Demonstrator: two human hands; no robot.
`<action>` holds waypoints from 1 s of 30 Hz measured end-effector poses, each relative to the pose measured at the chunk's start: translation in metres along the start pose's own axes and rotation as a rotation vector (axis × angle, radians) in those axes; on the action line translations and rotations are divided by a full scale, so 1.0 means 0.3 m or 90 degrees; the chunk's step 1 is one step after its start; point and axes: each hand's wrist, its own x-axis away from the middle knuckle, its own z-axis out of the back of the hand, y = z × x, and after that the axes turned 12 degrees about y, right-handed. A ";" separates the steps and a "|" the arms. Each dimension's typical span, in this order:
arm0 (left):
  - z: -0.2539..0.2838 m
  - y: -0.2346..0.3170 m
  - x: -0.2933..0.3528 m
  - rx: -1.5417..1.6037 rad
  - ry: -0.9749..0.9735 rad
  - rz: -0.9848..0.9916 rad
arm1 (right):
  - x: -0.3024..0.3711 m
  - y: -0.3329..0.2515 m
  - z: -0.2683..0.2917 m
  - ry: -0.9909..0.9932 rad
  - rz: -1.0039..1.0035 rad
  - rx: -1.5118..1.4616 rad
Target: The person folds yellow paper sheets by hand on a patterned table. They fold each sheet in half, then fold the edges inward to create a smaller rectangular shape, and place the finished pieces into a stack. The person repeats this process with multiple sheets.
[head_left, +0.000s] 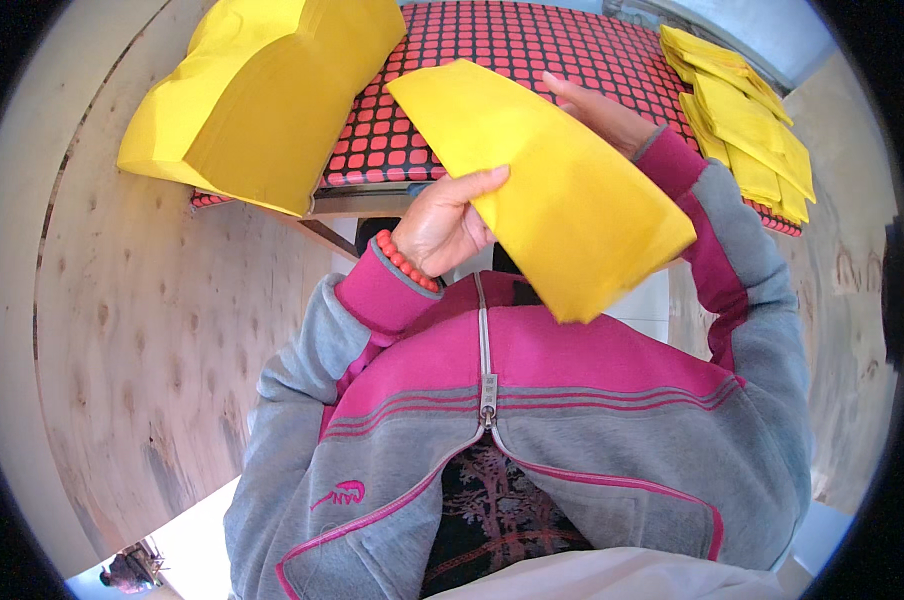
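Note:
A flat yellow piece, like a folded sheet of thin cloth or paper, is held up tilted in front of my chest. My left hand pinches its left edge, thumb on top and the other fingers partly hidden underneath. Beyond the far right edge is my right hand, its visible fingers stretched out and part of it hidden behind the sheet. Whether those hidden fingers touch the sheet I cannot tell.
A thick stack of yellow sheets rests at the left of a table with a red-and-black checked cover. Several folded yellow pieces lie piled at its right end. Wooden boards stand on the left side.

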 end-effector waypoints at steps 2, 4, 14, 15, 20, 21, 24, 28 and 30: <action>-0.019 0.002 0.010 -0.082 0.002 0.022 | -0.068 -0.020 0.002 -0.110 0.051 -0.053; -0.040 0.018 0.002 -0.185 -0.018 0.034 | -0.107 -0.032 -0.001 0.086 0.145 0.011; -0.239 0.434 -0.215 -0.503 -0.050 -0.420 | 0.223 -0.531 -0.228 0.094 0.771 0.303; -0.258 0.470 -0.242 -0.474 -0.068 -0.442 | 0.240 -0.559 -0.246 0.071 0.823 0.328; -0.182 0.502 -0.331 -0.626 0.014 -0.495 | 0.190 -0.477 -0.207 0.150 0.795 0.283; -0.142 0.476 -0.349 -0.642 0.015 -0.484 | 0.157 -0.435 -0.183 0.166 0.756 0.243; -0.040 0.388 -0.402 -0.663 0.086 -0.409 | 0.042 -0.329 -0.127 0.186 0.747 0.148; -0.020 0.382 -0.458 -0.545 0.053 -0.383 | 0.011 -0.326 -0.080 0.281 0.717 0.201; -0.034 0.394 -0.451 -0.509 0.011 -0.360 | 0.026 -0.355 -0.058 0.243 0.700 0.183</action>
